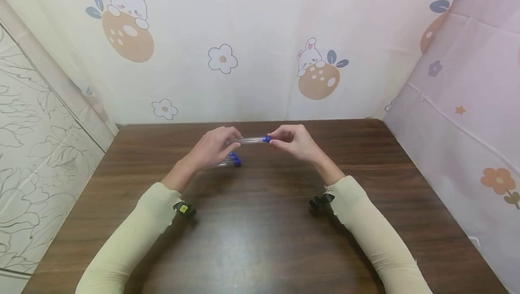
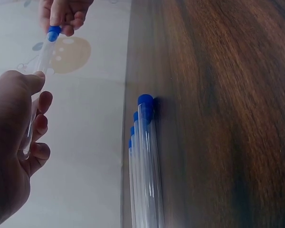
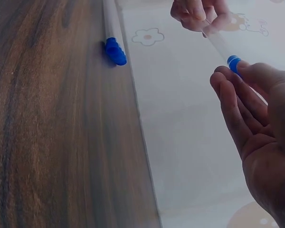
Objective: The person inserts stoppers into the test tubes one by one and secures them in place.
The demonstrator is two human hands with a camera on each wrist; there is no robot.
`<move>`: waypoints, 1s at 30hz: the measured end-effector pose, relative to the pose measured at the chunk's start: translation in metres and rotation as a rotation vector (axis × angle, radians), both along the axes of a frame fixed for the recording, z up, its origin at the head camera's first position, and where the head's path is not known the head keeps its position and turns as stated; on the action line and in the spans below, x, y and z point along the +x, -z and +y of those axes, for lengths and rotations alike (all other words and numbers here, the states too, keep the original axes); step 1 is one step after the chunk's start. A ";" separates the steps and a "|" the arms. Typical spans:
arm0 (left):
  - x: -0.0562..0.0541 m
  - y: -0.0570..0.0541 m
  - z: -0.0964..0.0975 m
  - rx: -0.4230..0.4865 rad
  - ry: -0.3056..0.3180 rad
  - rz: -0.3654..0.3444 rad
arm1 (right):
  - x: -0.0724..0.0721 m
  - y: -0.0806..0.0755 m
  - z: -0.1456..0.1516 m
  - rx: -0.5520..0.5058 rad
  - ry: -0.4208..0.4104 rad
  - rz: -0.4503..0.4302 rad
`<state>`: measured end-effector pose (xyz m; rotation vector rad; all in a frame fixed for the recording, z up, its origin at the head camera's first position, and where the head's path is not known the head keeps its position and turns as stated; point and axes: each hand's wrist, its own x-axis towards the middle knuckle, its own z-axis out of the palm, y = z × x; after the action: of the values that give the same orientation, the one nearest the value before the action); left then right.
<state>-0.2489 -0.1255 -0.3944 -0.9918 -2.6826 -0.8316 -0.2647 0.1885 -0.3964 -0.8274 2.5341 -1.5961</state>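
A clear test tube (image 1: 253, 140) with a blue cap (image 1: 266, 139) lies level between both hands, above the table. My left hand (image 1: 216, 146) grips its clear body, thumb on one side and curled fingers on the other; the rounded end shows by the lower fingers in the left wrist view. With thumb and fingertips, my right hand (image 1: 295, 142) pinches the blue cap, which sits on the tube's end. Several more capped test tubes (image 2: 147, 161) lie side by side on the table below my left hand, which partly hides them in the head view.
The dark wood table (image 1: 260, 221) reaches back to a patterned curtain (image 1: 260, 59). Another curtain (image 1: 459, 118) hangs along the right side, and a flower-printed panel (image 1: 36, 149) stands at the left. Small black devices (image 1: 184, 209) are strapped at both wrists.
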 end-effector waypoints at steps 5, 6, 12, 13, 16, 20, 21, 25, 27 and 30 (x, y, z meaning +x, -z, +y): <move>0.001 -0.002 -0.001 0.019 -0.005 -0.036 | -0.001 -0.002 0.000 -0.033 -0.005 -0.007; 0.001 -0.002 -0.001 0.024 -0.003 -0.037 | 0.000 -0.003 0.000 -0.040 -0.008 -0.008; 0.002 -0.003 -0.001 0.048 0.011 -0.025 | 0.001 -0.004 0.000 -0.038 -0.002 -0.021; 0.002 -0.002 -0.001 0.053 0.013 -0.019 | 0.001 -0.004 0.000 -0.035 -0.001 -0.027; 0.002 0.000 -0.001 0.069 0.021 0.007 | 0.001 -0.002 -0.001 -0.029 -0.006 -0.043; 0.002 0.002 -0.001 0.083 0.032 0.047 | 0.001 -0.002 -0.003 -0.020 -0.016 -0.035; 0.002 0.002 0.000 0.082 0.031 0.056 | 0.002 -0.003 -0.004 -0.019 -0.015 -0.026; 0.002 0.002 0.002 0.067 0.015 0.080 | 0.002 -0.003 -0.005 -0.036 -0.007 0.000; 0.001 0.002 0.003 0.056 0.002 0.091 | 0.002 -0.002 -0.006 -0.045 -0.011 0.021; 0.001 0.003 0.003 0.053 -0.010 0.114 | 0.001 0.001 -0.007 -0.048 -0.027 0.062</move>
<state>-0.2475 -0.1222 -0.3976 -0.9822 -2.5550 -0.8139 -0.2633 0.1815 -0.3974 -0.9262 2.5238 -1.6549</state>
